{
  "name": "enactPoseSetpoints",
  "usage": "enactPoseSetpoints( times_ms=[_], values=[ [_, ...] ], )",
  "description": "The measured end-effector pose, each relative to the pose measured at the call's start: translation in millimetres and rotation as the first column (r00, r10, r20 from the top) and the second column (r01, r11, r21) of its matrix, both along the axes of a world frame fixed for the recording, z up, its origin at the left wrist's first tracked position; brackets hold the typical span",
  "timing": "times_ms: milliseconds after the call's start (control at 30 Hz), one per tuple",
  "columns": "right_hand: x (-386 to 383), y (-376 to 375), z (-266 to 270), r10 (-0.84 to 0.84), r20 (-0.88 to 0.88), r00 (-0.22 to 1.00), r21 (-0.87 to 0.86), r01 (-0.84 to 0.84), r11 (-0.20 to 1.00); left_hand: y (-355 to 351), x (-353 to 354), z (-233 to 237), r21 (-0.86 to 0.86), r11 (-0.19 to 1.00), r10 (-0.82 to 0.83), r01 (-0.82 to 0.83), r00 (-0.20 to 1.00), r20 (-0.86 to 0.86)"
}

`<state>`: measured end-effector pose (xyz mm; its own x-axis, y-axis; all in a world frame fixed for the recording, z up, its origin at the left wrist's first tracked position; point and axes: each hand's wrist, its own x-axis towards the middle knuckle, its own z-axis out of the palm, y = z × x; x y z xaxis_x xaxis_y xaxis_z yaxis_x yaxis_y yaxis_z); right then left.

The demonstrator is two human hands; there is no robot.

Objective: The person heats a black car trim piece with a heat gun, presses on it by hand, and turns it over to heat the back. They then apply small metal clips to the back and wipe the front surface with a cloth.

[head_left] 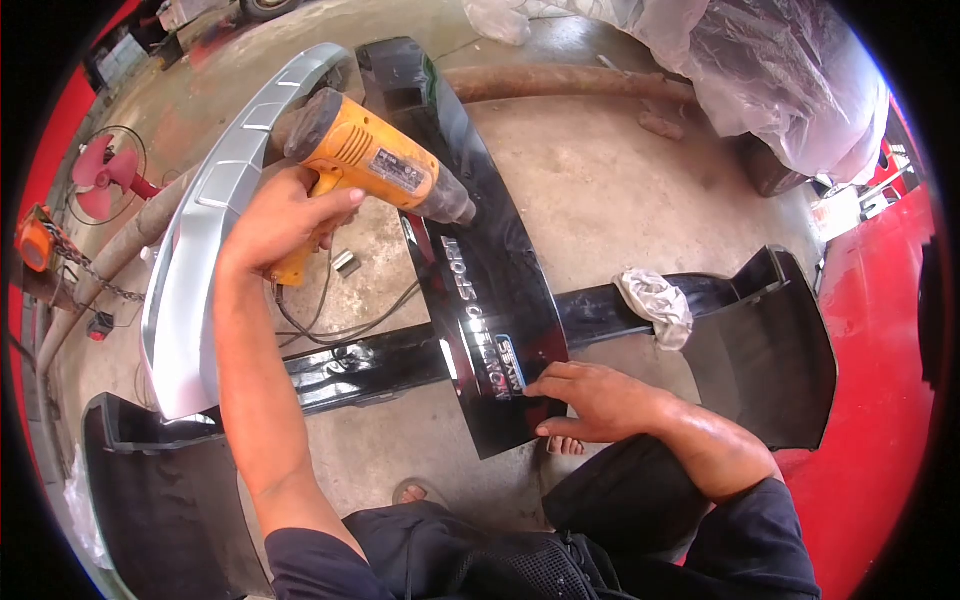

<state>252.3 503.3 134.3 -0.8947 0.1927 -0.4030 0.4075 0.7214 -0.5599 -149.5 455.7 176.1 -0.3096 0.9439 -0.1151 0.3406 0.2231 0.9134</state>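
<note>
My left hand is wrapped around the handle of a yellow heat gun. The gun's metal nozzle points down and to the right, close over a glossy black panel. Along that panel runs raised silver lettering, with a small blue-edged badge near its closer end. My right hand lies at the panel's right edge, fingers stretched out with their tips beside the badge. Its thumb is spread apart from the fingers, near the panel's lower corner.
Under the panel lies a long black spoiler-like part with upturned ends. A silver trim piece curves along the left. A white cloth rests on the spoiler. Cable, pink fan, plastic-wrapped item and red bodywork surround.
</note>
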Motion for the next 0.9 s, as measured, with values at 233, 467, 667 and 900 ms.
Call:
enactPoseSetpoints(
  times_ms=[233, 467, 667, 900],
  values=[
    [-2, 0, 4, -0.002, 0.035, 0.999, -0.006, 0.003, 1.0, 5, 1, -1, -0.037, 0.998, 0.046, -0.052, 0.988, -0.149],
    [-3, -2, 5, -0.005, 0.038, 0.999, -0.008, 0.005, 1.0, 9, 5, -2, 0.024, 0.995, 0.1, -0.097, 0.959, -0.265],
    [-3, -1, 5, -0.01, 0.058, 0.998, -0.019, 0.011, 1.0, 9, 5, -3, -0.013, 0.996, 0.083, -0.087, 0.98, -0.183],
    [-1, -1, 4, -0.004, 0.041, 0.999, -0.015, 0.004, 1.0, 3, 1, -7, -0.01, 0.998, 0.063, -0.064, 0.995, -0.081]
  ],
)
